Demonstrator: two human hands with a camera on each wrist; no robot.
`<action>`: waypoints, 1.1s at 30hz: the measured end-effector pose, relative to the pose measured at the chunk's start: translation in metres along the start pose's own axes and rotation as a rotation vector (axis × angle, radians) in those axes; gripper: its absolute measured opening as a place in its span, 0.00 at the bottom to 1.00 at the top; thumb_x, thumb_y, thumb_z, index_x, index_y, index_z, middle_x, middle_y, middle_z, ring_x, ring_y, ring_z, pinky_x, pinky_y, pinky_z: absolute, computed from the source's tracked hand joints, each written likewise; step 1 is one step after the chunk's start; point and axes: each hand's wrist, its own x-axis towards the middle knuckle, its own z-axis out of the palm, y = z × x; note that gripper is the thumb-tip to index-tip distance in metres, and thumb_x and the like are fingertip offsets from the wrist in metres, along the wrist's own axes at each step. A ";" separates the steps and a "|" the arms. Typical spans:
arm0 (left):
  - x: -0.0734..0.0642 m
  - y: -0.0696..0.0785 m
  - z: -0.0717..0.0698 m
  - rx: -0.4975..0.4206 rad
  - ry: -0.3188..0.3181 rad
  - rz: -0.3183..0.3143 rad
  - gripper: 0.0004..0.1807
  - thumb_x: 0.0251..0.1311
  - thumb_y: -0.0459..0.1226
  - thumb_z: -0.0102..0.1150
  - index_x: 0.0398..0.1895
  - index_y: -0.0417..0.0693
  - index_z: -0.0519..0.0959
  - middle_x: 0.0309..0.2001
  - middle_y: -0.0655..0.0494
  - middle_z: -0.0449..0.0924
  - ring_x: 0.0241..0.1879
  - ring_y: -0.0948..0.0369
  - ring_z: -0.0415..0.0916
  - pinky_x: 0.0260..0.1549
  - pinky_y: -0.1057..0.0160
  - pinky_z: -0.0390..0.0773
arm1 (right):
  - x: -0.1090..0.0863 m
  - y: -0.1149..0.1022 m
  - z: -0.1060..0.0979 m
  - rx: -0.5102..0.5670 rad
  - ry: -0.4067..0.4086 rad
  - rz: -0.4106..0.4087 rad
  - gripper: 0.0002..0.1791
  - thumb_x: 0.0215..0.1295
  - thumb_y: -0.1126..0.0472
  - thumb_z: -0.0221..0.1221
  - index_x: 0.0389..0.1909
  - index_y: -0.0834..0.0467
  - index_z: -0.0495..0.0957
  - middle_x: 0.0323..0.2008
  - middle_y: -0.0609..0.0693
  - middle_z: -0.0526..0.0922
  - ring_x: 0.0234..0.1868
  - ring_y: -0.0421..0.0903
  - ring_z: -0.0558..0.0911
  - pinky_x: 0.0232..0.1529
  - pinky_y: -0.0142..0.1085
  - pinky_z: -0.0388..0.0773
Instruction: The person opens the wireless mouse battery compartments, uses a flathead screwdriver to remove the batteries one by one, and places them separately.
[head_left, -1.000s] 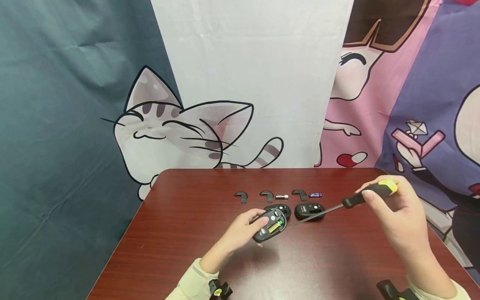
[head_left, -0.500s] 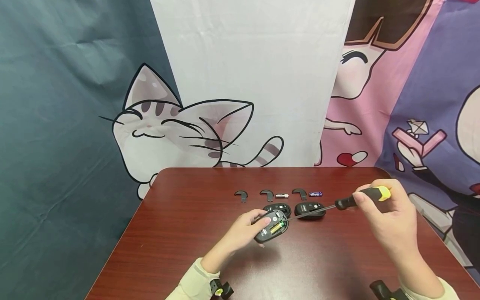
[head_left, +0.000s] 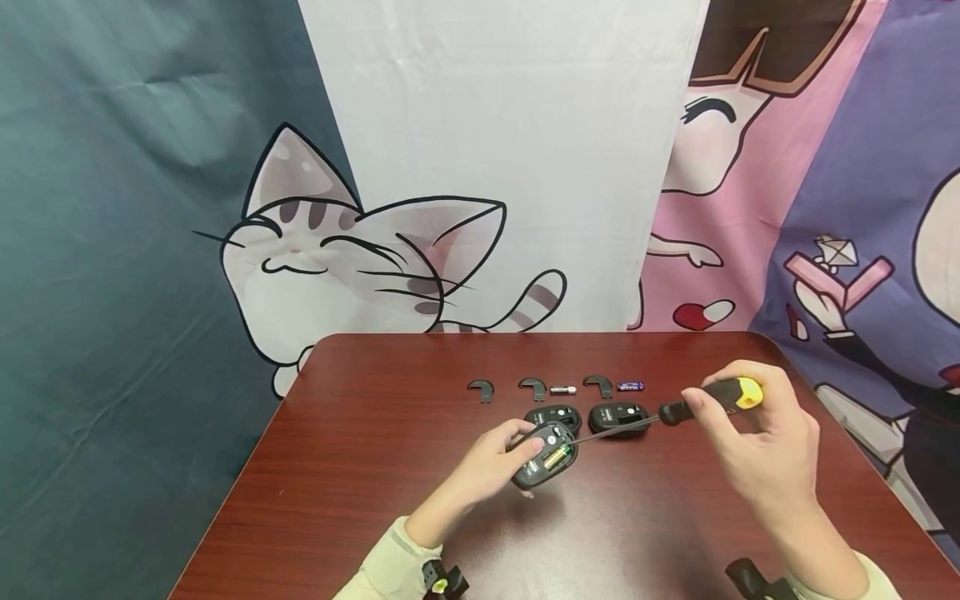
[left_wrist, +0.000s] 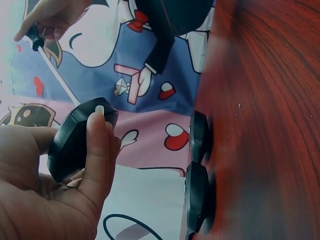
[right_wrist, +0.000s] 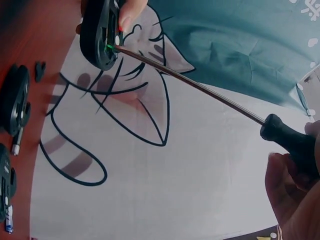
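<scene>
My left hand [head_left: 491, 460] holds a black computer mouse [head_left: 534, 472] above the table, its underside turned up and the thumb across it. In its uncovered compartment lies a green and yellow battery [head_left: 557, 456]. My right hand [head_left: 765, 437] grips the black and yellow handle of a screwdriver [head_left: 678, 412]. Its shaft slants down to the left, and in the right wrist view the tip meets the battery's end [right_wrist: 111, 47] at the compartment. From the left wrist view, the held mouse [left_wrist: 75, 142] shows its outer shell and hides the battery.
Two more upturned mice, one behind the held mouse [head_left: 553, 416] and one further right [head_left: 617, 419], lie on the table [head_left: 337, 467]. Behind them are three black covers [head_left: 533, 388], a white battery [head_left: 562, 390] and a blue battery [head_left: 630, 386]. A printed cloth [head_left: 510, 125] hangs behind.
My right hand has moved left and the screwdriver's tip has come from beside the mouse to the battery's end. The left hand and mouse have shifted only slightly.
</scene>
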 end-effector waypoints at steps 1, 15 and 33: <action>0.000 -0.001 0.000 0.001 -0.002 -0.001 0.19 0.73 0.43 0.56 0.57 0.37 0.75 0.40 0.43 0.85 0.23 0.59 0.82 0.27 0.40 0.87 | 0.000 -0.001 0.000 0.016 -0.023 -0.009 0.22 0.50 0.78 0.71 0.46 0.75 0.74 0.39 0.37 0.84 0.34 0.28 0.79 0.36 0.12 0.75; -0.001 0.000 -0.002 0.008 -0.014 -0.012 0.19 0.74 0.43 0.56 0.58 0.38 0.76 0.39 0.45 0.85 0.24 0.59 0.82 0.27 0.42 0.88 | 0.009 0.014 -0.005 0.525 -0.346 -0.079 0.28 0.62 0.77 0.63 0.53 0.83 0.55 0.45 0.56 0.78 0.35 0.40 0.83 0.37 0.22 0.83; 0.000 -0.002 -0.002 0.035 -0.014 -0.008 0.19 0.74 0.43 0.56 0.58 0.37 0.77 0.38 0.46 0.84 0.23 0.59 0.81 0.28 0.39 0.87 | 0.010 -0.001 -0.023 -0.051 -0.352 -0.100 0.33 0.46 0.81 0.71 0.54 0.71 0.69 0.42 0.41 0.83 0.40 0.28 0.81 0.44 0.14 0.77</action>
